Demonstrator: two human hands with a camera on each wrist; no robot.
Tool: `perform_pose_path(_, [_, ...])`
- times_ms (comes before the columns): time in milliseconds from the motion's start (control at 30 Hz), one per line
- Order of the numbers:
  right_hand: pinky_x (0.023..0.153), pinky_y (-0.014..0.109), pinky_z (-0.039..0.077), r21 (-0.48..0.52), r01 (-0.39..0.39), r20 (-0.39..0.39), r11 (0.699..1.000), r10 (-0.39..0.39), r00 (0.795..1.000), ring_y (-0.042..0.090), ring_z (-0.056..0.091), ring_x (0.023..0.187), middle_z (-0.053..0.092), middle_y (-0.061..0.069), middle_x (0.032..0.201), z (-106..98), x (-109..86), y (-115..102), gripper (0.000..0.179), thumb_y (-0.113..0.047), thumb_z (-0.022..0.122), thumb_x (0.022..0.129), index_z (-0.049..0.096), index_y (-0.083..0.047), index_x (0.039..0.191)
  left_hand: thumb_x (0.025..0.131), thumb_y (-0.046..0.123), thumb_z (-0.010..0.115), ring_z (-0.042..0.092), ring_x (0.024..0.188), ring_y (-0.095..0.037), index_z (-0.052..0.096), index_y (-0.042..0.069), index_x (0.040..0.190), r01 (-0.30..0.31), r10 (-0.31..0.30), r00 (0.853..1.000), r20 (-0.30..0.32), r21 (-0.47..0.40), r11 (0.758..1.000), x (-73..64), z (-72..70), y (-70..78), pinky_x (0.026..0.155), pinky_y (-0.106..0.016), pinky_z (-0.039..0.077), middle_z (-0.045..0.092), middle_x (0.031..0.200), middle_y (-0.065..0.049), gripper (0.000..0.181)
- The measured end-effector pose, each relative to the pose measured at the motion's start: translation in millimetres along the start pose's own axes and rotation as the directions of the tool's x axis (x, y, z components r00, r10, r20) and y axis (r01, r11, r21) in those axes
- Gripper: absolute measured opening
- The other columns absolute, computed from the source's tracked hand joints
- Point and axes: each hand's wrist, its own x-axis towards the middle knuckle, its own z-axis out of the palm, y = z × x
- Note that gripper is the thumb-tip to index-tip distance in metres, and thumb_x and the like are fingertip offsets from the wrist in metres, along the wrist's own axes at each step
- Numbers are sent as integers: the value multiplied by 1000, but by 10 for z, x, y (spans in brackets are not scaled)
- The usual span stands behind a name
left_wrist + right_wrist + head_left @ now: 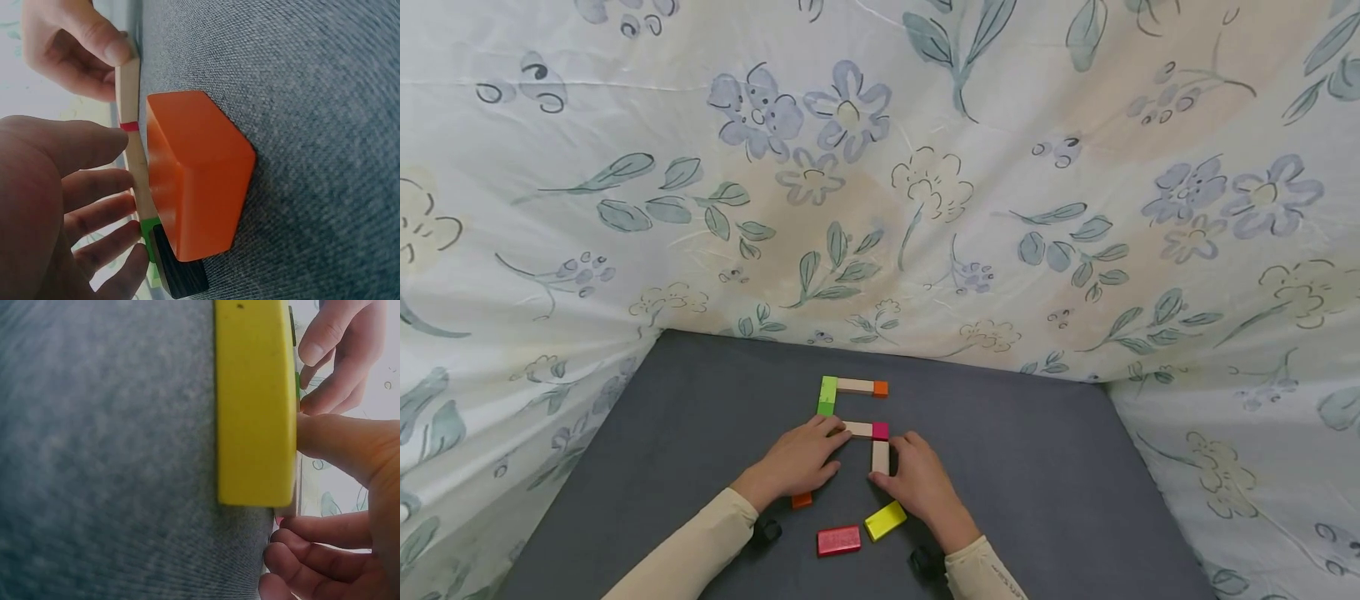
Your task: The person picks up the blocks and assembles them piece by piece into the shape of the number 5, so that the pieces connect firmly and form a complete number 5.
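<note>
On grey fabric (1037, 483), right hand (921, 479), grip pinching pale block (880, 457), left hand (796, 461), grip relaxed

Pale block (881, 457), magenta block (880, 431), floral white cloth (865, 217), grey tabletop (1037, 483)

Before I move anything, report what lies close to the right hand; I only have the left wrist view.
Observer: A yellow block lies close to the right hand, on that hand's left side.
Operator: Tell me if anything is next to that block.
Observer: Yes, a red block lies to its left.
Operator: Now check the blocks farthest from the wearer.
Observer: A small orange block sits at the right end of the farthest pale block.
</note>
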Motion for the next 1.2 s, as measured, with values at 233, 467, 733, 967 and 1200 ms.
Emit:
perform_pose_path(233, [95,52,59,2,1,-25,1000,-1,1000,30,67,103,67,15,121,8,-3,-24,67,-45,93,86,73,1,131,104,31,75,54,132,-26,67,11,149,0,0,1000,0,-10,1000,-17,-12,10,106,-47,54,59,146,-6,50])
perform_pose_path(467, [93,50,60,17,-30,-40,999,31,999,29,68,100,67,15,117,26,-58,-98,71,-45,95,84,73,3,131,104,32,75,54,132,-26,67,11,149,-21,21,1000,1,-10,1000,-81,-17,-9,105,-47,55,59,146,-5,50])
perform_pose_path(733, [85,46,61,8,-26,-34,1000,26,999,23,64,89,64,10,107,64,-107,-136,67,-44,96,83,76,3,126,105,33,74,52,134,-25,66,11,151,-17,17,999,31,8,1000,-107,-8,-30,107,-45,54,58,148,-5,51])
perform_pose_path(967, [83,45,61,4,0,-31,1000,0,1000,21,61,86,63,9,104,30,-32,-83,66,-43,96,83,77,2,126,104,34,75,52,135,-25,66,11,151,1,-2,1000,27,10,1000,-39,5,-21,107,-45,54,58,148,-5,52])
perform_pose_path(1200, [84,45,61,15,3,-23,1000,-3,1000,20,61,86,64,9,105,-1,37,-23,65,-42,96,84,77,1,128,104,34,75,52,135,-25,66,12,151,19,-19,1000,25,9,1000,23,15,-1,107,-46,54,58,148,-5,53])
